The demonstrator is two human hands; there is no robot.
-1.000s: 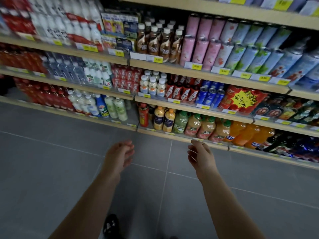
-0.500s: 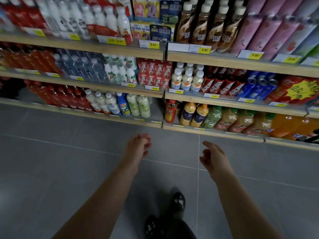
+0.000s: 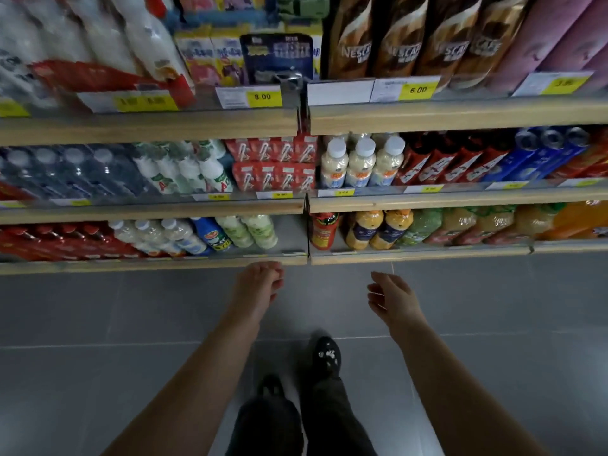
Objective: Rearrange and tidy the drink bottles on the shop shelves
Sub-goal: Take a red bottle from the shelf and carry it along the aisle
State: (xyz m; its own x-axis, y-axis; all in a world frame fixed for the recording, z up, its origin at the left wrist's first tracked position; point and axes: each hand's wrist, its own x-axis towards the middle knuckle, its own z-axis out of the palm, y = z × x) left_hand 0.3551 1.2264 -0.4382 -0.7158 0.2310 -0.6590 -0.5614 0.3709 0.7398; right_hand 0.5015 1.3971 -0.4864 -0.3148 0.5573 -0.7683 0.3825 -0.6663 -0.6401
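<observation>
My left hand (image 3: 260, 284) is loosely curled and empty, my right hand (image 3: 393, 299) spread and empty, both just off the bottom shelf (image 3: 154, 266) front edge. Bottles (image 3: 378, 230) stand along that edge.

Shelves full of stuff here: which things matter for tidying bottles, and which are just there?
Job:
left hand, empty
right hand, empty
white-capped bottles
coffee bottles
juice bottles

Just there:
red cartons
price tags
floor
shoes
</observation>
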